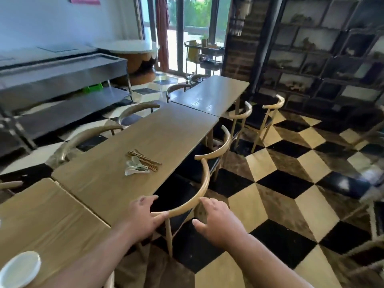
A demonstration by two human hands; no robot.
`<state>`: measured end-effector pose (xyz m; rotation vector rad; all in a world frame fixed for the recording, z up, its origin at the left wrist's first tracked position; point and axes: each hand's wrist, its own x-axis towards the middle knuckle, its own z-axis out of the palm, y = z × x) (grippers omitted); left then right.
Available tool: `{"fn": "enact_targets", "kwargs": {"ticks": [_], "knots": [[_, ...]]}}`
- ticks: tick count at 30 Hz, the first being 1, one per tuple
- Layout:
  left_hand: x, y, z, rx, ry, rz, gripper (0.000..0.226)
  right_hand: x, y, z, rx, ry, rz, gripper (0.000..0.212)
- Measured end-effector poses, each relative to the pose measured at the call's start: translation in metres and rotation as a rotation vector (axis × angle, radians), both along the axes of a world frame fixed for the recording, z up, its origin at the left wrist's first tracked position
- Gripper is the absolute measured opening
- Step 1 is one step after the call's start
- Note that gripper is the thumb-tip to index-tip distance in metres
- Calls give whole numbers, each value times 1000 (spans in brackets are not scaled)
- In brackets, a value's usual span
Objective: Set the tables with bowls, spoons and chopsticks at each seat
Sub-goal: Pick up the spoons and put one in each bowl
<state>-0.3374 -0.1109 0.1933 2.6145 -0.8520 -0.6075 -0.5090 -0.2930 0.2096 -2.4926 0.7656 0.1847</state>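
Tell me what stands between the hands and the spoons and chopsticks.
The nearest chair's curved backrest; the left hand and right hand both touch it. Past it, only bare tabletop lies before the spoons and chopsticks.

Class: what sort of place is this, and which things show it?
Probably a restaurant dining room: tables in a row with chairs, a pile of spoons and chopsticks, and a steel serving counter.

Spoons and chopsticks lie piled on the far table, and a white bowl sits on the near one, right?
Not quite. The spoons and chopsticks lie piled on the middle table, not the far one; the head view shows it. The white bowl does sit on the near table.
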Motion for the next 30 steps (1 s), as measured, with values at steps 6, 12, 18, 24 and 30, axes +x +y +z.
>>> {"fn": "enact_targets", "kwargs": {"ticks": [6, 12, 18, 24, 30], "knots": [[44, -12, -4, 60, 1, 119, 77, 97, -38, -6, 29, 5, 145, 76], [126, -1, -23, 65, -6, 248, 77, 200, -38, -20, -48, 53, 342, 76], [206, -14, -34, 21, 53, 290, 79, 288, -48, -15, -100, 103, 422, 79], [266, -39, -67, 77, 87, 292, 90, 347, -74, -47, -54, 141, 394, 79], [314, -69, -94, 98, 170, 405, 83, 424, -104, -89, -32, 219, 518, 81]]}}
